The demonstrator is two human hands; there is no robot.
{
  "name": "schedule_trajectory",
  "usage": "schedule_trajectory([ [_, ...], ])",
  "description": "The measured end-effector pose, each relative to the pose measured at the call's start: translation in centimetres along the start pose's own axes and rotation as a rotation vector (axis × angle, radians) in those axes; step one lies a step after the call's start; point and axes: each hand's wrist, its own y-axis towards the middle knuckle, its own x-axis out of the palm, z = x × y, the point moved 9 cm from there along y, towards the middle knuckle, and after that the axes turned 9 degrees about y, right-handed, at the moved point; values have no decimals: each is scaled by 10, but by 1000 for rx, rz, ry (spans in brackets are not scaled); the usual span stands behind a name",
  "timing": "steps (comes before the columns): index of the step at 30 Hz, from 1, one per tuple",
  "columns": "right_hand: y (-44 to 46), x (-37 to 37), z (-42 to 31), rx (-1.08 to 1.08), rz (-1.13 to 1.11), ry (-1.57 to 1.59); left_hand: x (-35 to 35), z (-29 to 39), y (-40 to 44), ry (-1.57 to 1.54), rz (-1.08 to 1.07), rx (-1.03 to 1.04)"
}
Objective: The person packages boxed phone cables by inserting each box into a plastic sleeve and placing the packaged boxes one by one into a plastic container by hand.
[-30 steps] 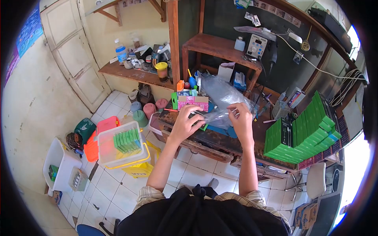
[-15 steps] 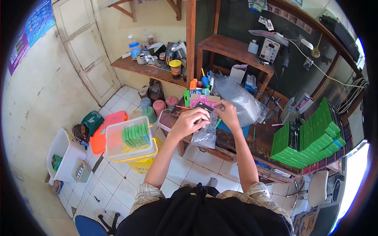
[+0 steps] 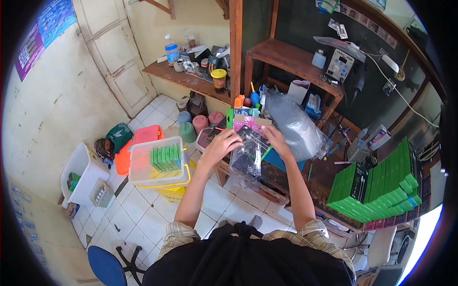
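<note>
A clear plastic bag (image 3: 252, 177) hangs at the workbench's front edge with a flat black box (image 3: 247, 155) inside it. My left hand (image 3: 222, 147) is closed at the bag's upper left side, its fingers bent over the edge. At the upper right my right hand (image 3: 276, 140) pinches the bag near its mouth. Just behind the hands lies an open pink-and-brown carton (image 3: 250, 123). The fingertips are partly hidden by the hands and by glare on the plastic.
Green boxes (image 3: 377, 186) stand in stacks on the bench at right. A large plastic-wrapped bundle (image 3: 296, 126) lies behind my right hand. To the left, a clear tub (image 3: 138, 167) holding several green packs sits on a yellow container (image 3: 174, 194). A blue chair (image 3: 106, 268) is at lower left.
The black box has slid down from the bag's mouth into the bag, which now looks filled out. My left hand has moved slightly left, and the camera view has shifted a little.
</note>
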Motion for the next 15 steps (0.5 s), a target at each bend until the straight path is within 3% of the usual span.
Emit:
schedule_trajectory([
  [1, 5, -5, 11, 2, -10, 3, 1, -4, -1, 6, 1, -8],
  [3, 13, -26, 23, -126, 116, -432, -3, -9, -6, 56, 82, 18],
  [7, 20, -19, 86, 84, -65, -917, -2, -18, -10, 82, 74, -20],
  [8, 21, -16, 96, 173, -125, -861, -2, -19, -11, 79, 96, -23],
  [11, 25, -9, 111, 89, -138, -808, -3, -18, -14, 79, 111, -47],
  [13, 27, -7, 113, 183, -153, -795, -4, -21, -13, 84, 117, -63],
  [15, 32, -1, 112, 84, -185, -867, -3, -21, -14, 103, 141, -43],
])
